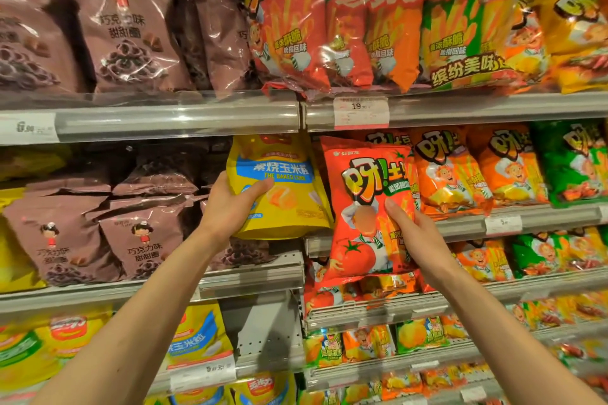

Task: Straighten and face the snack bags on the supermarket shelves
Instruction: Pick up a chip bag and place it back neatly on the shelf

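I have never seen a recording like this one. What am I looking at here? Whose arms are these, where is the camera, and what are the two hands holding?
There is no machine here. A person wears one wide-angle camera on the head, so the single picture looks forward and down along their own bare arms at supermarket shelves. The left hand grips a yellow bag with a blue label, in front of a section of brown chocolate snack bags. The right hand holds a red bag with a tomato printed on it, raised in front of the shelf rail. To the right of it stand orange bags and green bags of the same kind. A big multipack sits on the shelf above, over a price tag. The person is tidying the bags so that their fronts face outward.
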`<state>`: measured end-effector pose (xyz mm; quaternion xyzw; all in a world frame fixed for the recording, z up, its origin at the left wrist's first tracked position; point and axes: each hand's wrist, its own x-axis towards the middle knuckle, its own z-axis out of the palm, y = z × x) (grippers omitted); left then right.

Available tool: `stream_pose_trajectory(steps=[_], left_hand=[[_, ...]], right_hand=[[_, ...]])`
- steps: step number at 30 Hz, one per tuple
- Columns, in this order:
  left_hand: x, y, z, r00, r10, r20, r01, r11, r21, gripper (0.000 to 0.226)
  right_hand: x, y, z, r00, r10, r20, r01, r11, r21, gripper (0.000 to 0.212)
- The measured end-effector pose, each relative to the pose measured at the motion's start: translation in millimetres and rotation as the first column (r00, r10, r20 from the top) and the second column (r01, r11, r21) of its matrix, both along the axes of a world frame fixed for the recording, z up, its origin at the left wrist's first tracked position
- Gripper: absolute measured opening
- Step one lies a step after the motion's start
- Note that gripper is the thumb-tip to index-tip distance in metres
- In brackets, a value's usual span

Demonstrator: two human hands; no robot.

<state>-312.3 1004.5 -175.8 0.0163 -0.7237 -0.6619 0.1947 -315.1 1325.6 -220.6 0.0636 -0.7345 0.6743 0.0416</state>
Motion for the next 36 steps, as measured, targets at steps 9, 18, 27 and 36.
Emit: stream_pose_trajectory(steps=[9, 18, 27, 36], left_hand=[[24, -25, -5, 0.996, -0.084, 0.033, 0.084, 0.996, -0.004, 0.039], [59, -58, -11, 0.998, -0.065, 0.026, 0.066, 0.996, -0.066, 0.057], [78, -86, -16, 0.998, 0.043, -0.035, -0.044, 0.999, -0.024, 0.059], [78, -84, -25, 0.998, 0.038, -0.052, -0.037, 0.999, 0.011, 0.052]], right_hand=[[0, -2, 0, 1.0, -0.005, -0.012, 0.005, 1.0, -0.003, 0.032], [0, -20, 9, 0.992, -0.088, -0.085, 0.094, 0.993, 0.071, 0.046], [-41, -89, 19, 0.953, -0.217, -0.211, 0.24, 0.966, 0.091, 0.044], [-68, -116, 17, 0.914, -0.302, -0.272, 0.355, 0.918, 0.175, 0.05]])
